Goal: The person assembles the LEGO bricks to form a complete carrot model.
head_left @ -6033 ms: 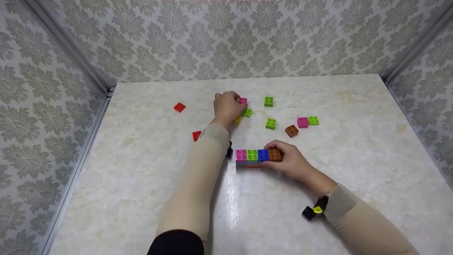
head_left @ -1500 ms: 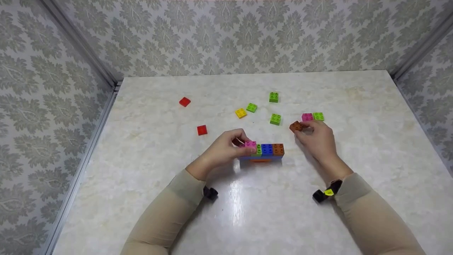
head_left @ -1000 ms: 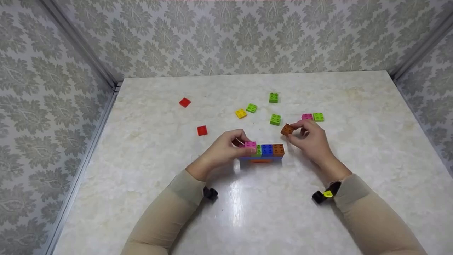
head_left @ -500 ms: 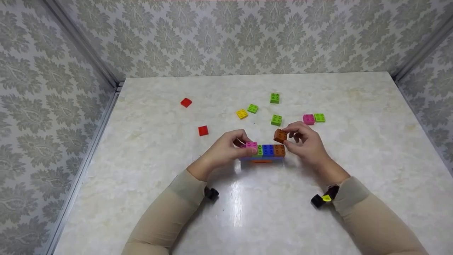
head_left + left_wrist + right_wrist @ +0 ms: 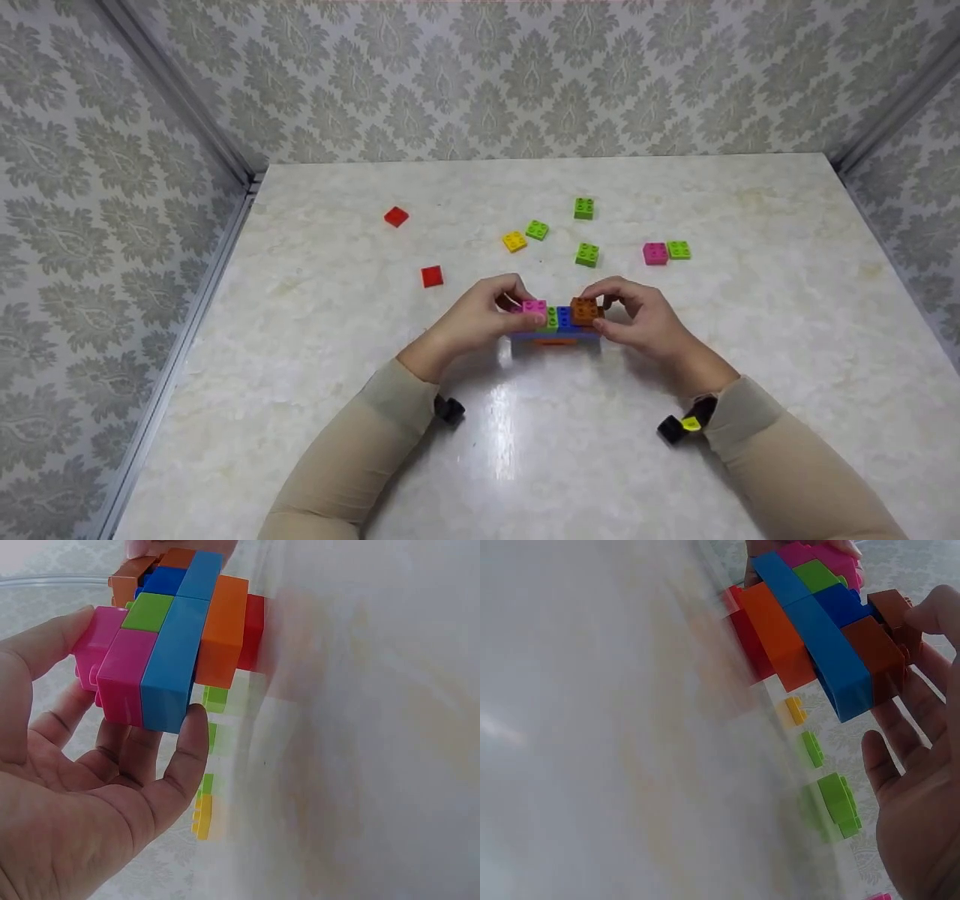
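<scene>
A stack of building bricks stands on the table, with red at the bottom, then an orange brick (image 5: 223,634), light blue bricks (image 5: 174,664) and a row of pink, green, blue and brown. My left hand (image 5: 476,319) pinches a pink brick (image 5: 534,307) on the row's left end, other fingers along the stack's side. Between right thumb and fingers, my right hand (image 5: 649,321) pinches a brown brick (image 5: 584,310) at the top of the right end. It overlaps the blue and brown bricks in the head view; whether its studs are joined I cannot tell.
Behind the stack lie loose bricks: yellow (image 5: 514,241), green (image 5: 587,254), another green (image 5: 584,208), a small green (image 5: 537,229), pink (image 5: 655,253) with a green (image 5: 679,250) beside it. Two red pieces (image 5: 432,276) lie to the left. Patterned walls enclose the table.
The right hand has lifted the brown brick from the table and carried it left onto the stack's right end. Earlier the left hand brought the pink brick from the back; it now stays at the left end.
</scene>
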The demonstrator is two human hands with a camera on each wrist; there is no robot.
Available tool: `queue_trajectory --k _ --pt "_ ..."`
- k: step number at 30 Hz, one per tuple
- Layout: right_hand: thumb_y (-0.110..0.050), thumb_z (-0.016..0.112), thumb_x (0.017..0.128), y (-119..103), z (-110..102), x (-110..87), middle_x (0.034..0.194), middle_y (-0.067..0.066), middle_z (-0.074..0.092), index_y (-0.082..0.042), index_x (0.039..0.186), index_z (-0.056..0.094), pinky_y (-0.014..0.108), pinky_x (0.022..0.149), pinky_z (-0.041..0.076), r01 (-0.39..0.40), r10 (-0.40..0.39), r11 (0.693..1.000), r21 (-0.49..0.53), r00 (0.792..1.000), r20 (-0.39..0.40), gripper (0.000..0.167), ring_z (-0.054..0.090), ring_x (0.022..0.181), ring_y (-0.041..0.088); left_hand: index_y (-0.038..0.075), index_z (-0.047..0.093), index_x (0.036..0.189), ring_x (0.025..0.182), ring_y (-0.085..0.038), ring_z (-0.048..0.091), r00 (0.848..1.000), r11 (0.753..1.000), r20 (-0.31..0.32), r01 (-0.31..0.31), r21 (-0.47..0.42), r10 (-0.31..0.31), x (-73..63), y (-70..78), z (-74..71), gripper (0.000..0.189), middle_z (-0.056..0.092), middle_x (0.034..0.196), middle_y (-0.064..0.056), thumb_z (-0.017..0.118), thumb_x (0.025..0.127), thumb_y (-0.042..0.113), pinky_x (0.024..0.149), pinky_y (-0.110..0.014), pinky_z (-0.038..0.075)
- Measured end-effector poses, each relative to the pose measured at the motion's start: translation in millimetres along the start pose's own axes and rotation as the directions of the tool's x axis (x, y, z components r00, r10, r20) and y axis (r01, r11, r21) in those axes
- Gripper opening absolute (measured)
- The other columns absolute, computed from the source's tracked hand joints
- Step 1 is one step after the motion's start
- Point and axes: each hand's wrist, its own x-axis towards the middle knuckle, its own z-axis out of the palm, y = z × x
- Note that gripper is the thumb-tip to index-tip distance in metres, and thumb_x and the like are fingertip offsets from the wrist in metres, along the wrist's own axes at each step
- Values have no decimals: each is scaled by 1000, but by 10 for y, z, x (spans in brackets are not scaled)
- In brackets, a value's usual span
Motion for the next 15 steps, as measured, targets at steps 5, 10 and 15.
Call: queue_trajectory --k 5,10,15 --pt "16 74 96 -12 20 4 128 -8 78 11 126 73 26 99 55 -21 21 999 26 1000 5 31 70 118 8 16 71 101 100 -17 64 1000 1000 -3 0 -1 0 -6 1 -2 24 76 112 1 88 100 32 93 -33 51" --pt "16 73 98 -41 45 9 127 -11 77 14 123 71 24 102 57 -62 62 997 50 998 -4 25 70 121 6 14 71 102 93 -15 61 1000 1000 -4 -8 -7 8 -8 19 -3 24 76 111 -1 89 100 30 88 -30 51" --pt "12 74 100 -84 53 4 128 -11 75 11 125 71 23 104 58 -116 116 993 20 993 0 25 71 120 7 15 70 103 94 -16 60 1000 1000 3 3 -2 -3 -3 16 -2 24 75 111 0 88 100 31 88 -30 49"
